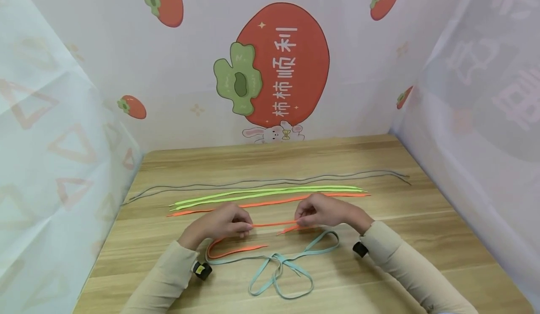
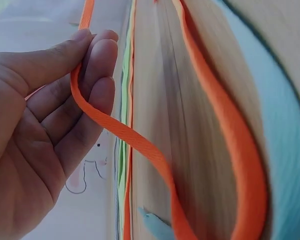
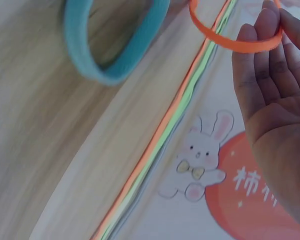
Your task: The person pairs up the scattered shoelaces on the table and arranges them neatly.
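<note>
Between both hands runs a flat orange shoelace (image 1: 273,224), stretched nearly straight over the table. My left hand (image 1: 229,221) pinches it between thumb and fingertips. From there its loose end curves down and back to the right on the wood, beside a light-blue shoelace (image 1: 280,281) that lies in loops in front. My right hand (image 1: 322,210) pinches the orange lace at the other side, and a short tail hangs from the fingers. In the left wrist view the lace (image 2: 122,131) trails across the fingers; in the right wrist view it (image 3: 245,46) bends under the fingertips.
Behind the hands a second orange lace (image 1: 270,202) lies straight across the wooden table (image 1: 270,157). Beyond it are green-yellow laces (image 1: 261,193) and thin grey laces (image 1: 253,182), laid out lengthwise. A printed sheet (image 1: 358,70) stands along the table's back and sides.
</note>
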The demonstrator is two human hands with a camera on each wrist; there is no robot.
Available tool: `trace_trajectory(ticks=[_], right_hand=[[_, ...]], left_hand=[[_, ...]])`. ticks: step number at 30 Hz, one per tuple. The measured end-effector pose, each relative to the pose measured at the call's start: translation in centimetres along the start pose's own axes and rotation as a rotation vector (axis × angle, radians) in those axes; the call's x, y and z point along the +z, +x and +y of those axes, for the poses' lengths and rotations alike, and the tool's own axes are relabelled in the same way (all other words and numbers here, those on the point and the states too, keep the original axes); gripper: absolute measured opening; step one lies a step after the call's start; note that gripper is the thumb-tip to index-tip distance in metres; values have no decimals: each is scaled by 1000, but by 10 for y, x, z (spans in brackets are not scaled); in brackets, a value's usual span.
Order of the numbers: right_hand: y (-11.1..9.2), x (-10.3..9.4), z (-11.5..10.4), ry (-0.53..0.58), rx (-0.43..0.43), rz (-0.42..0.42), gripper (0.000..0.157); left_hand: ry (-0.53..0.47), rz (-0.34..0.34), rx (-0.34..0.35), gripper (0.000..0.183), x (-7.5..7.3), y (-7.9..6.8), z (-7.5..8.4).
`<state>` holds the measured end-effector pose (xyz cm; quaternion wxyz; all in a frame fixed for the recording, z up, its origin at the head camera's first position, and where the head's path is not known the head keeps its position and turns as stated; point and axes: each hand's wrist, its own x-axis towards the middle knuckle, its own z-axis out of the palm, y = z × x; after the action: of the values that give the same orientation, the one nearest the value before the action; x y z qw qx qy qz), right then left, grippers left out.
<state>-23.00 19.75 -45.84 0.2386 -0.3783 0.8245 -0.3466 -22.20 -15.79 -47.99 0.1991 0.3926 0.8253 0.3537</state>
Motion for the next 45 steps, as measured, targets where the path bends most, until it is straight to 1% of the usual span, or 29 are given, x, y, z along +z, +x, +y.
trace_trajectory(ticks=[5, 10, 15, 18, 25, 30, 36, 40, 43, 45], right_hand=[[-12, -9, 5, -7, 20, 19, 16], [-25, -16, 11, -22, 33, 36, 16], [-39, -21, 17, -22, 67, 61, 18], [-45, -24, 21, -25, 66, 71, 18], [-58, -30, 26, -38, 84, 94, 17], [-67, -33, 31, -34, 109, 121, 16], [-79, -40, 36, -29, 126, 152, 17], [-87, -45, 40, -16, 145, 177, 17], [-93, -48, 43, -11, 147, 194, 17], [-97, -50, 45, -9, 145, 207, 16]], left_hand=[[18, 10, -12, 22, -1, -10, -6], [-22, 9, -51, 21, -1, -22, -12], [-33, 17, -58, 22, -5, -35, -17], [-27, 27, -60, 21, -7, -43, -19], [-35, 44, -112, 20, -12, -62, -25], [-54, 56, -145, 20, -18, -75, -31], [-80, 80, -165, 21, -24, -93, -39], [-99, 90, -195, 21, -30, -104, -42], [-109, 103, -220, 20, -35, -112, -44], [-105, 115, -221, 19, -38, -117, -45]])
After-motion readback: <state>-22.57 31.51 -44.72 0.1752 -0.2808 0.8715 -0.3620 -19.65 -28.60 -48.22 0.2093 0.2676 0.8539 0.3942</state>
